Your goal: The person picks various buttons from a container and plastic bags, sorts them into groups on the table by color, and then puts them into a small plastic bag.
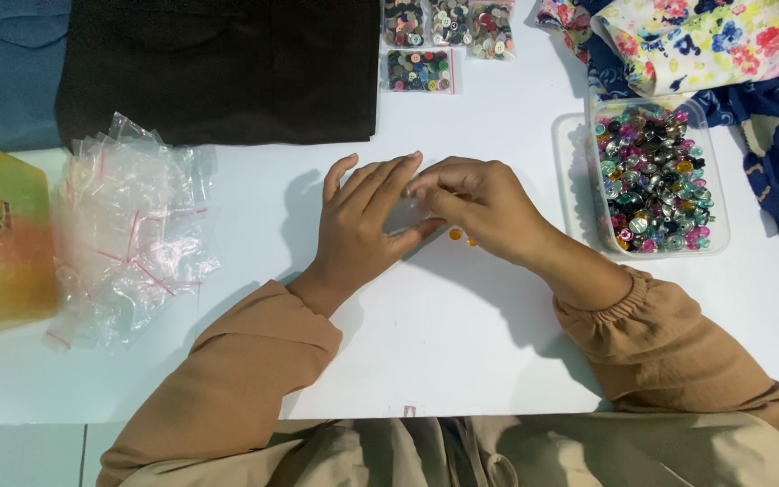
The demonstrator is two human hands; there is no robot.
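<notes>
**White table, items laid out**

White table [462,343] carried a black cloth [218,68] at 11 o'clock, clear zip bags [128,234] at 9, filled button packets [448,36] at 12, a clear button tub [655,176] and floral fabrics [723,45] at 2.

A: Between the two hands there's a small clear bag [405,216], see-through plastic, lying flat on the white table, right at the middle.

B: Flat, yes, and half covered. Only a pale, shiny patch of it shows. Whether its mouth is open can't be told from here.

A: Just below it, tiny orange buttons [455,234], two or so, round and bright.

B: They lie loose on the tabletop, just beside the bag's lower edge, partly hidden. Touching the bag or not? Too small to tell.
</notes>
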